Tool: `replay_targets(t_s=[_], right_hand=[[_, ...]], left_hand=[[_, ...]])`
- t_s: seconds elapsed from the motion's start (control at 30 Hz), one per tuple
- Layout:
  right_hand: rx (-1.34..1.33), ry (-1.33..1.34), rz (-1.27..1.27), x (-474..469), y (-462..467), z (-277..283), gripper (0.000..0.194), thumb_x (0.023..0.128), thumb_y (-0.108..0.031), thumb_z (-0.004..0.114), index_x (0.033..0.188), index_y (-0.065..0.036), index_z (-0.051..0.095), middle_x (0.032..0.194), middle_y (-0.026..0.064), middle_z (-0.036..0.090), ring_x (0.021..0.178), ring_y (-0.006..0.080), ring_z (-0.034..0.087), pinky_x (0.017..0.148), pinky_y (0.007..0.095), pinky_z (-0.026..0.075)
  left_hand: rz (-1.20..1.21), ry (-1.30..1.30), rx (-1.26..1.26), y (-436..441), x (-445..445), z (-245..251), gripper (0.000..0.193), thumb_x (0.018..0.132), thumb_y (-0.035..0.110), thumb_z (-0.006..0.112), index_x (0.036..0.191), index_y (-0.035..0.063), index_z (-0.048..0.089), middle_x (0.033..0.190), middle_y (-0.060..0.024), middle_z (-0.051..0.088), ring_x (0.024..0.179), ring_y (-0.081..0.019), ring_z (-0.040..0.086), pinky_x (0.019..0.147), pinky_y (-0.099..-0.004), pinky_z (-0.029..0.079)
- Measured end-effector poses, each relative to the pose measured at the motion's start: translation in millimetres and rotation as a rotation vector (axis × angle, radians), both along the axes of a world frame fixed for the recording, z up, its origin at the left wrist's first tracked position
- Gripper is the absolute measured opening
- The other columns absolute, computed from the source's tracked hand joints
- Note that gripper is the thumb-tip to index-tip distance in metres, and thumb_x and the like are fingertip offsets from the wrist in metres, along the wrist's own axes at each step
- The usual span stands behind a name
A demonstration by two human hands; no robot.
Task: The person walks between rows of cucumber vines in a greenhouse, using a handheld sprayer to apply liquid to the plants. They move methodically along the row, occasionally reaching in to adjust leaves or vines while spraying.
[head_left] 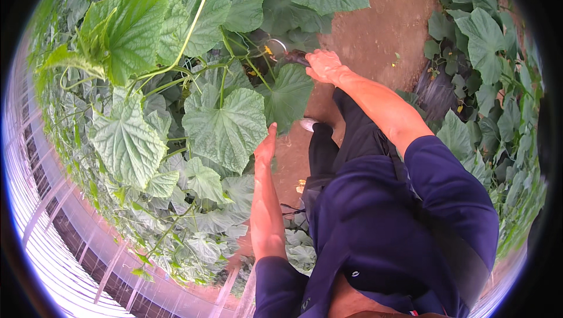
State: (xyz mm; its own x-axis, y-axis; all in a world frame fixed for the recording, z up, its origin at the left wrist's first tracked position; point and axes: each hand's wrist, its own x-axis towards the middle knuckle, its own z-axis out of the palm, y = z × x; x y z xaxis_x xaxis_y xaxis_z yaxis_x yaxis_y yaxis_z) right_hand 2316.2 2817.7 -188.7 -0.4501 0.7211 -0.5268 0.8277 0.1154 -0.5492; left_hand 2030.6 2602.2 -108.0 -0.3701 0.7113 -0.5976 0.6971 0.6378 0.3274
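Note:
My right hand (324, 65) is closed around the dark handle (297, 57) of a hand tool. The tool's curved, bright metal end (280, 45) reaches in among the vine stems, partly hidden by leaves, so its exact kind is unclear. A yellow flower (268, 50) shows beside the metal. Lower down, my left hand (266, 145) is at the edge of a broad cucumber leaf (225, 126), thumb upward. Its other fingers are mostly hidden, and whether they grip anything is unclear. Another cucumber leaf (288, 94) lies between the two hands.
A pale green vine stem (195, 21) arches across the upper left, near my view. Dense cucumber plants (479, 50) line the other side of a brown soil path (378, 23). Black plastic film (435, 87) edges that row. A shoe (308, 124) shows on the soil.

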Motion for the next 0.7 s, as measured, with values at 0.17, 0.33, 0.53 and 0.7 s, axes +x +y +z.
replay_targets(t_s=[0.17, 0.33, 0.53, 0.7], right_hand=[[-0.040, -0.031, -0.119, 53.3, -8.0, 25.1, 0.042, 0.094, -0.035, 0.070, 0.126, -0.008, 0.069, 0.122, 0.0219, 0.071, 0.118, 0.0429, 0.068, 0.102, 0.0558, 0.053], [-0.105, -0.101, -0.312, 97.7, -33.3, 36.7, 0.049, 0.097, -0.039, 0.068, 0.135, -0.009, 0.068, 0.126, 0.0219, 0.072, 0.121, 0.0413, 0.069, 0.103, 0.0535, 0.053], [-0.097, -0.131, -0.478, 151.5, -78.8, 39.3, 0.052, 0.096, -0.043, 0.070, 0.132, -0.006, 0.071, 0.112, 0.0243, 0.076, 0.114, 0.0423, 0.072, 0.098, 0.0511, 0.054], [-0.017, -0.172, -0.584, 182.2, -123.4, 49.1, 0.052, 0.095, -0.046, 0.071, 0.125, -0.004, 0.073, 0.102, 0.0247, 0.077, 0.106, 0.0425, 0.074, 0.094, 0.0490, 0.055]], left_hand=[[0.104, -0.210, -0.157, 13.6, 5.6, 10.3, 0.055, 0.102, 0.049, 0.067, 0.130, 0.0019, 0.068, 0.117, -0.0142, 0.076, 0.118, -0.0285, 0.069, 0.107, -0.0408, 0.048], [-0.051, -0.008, -0.008, -0.4, -16.5, 40.3, 0.054, 0.098, 0.040, 0.073, 0.139, 0.0058, 0.068, 0.144, -0.0154, 0.069, 0.136, -0.0353, 0.063, 0.113, -0.0434, 0.047], [-0.384, 0.362, 0.066, -42.7, -71.9, 64.5, 0.053, 0.092, 0.028, 0.078, 0.140, 0.0097, 0.067, 0.155, -0.0169, 0.059, 0.139, -0.0408, 0.056, 0.114, -0.0502, 0.047], [-0.254, 0.065, 0.208, -54.2, -120.2, 80.5, 0.056, 0.097, 0.017, 0.070, 0.150, 0.0060, 0.058, 0.160, -0.0201, 0.053, 0.141, -0.0385, 0.057, 0.117, -0.0434, 0.047]])
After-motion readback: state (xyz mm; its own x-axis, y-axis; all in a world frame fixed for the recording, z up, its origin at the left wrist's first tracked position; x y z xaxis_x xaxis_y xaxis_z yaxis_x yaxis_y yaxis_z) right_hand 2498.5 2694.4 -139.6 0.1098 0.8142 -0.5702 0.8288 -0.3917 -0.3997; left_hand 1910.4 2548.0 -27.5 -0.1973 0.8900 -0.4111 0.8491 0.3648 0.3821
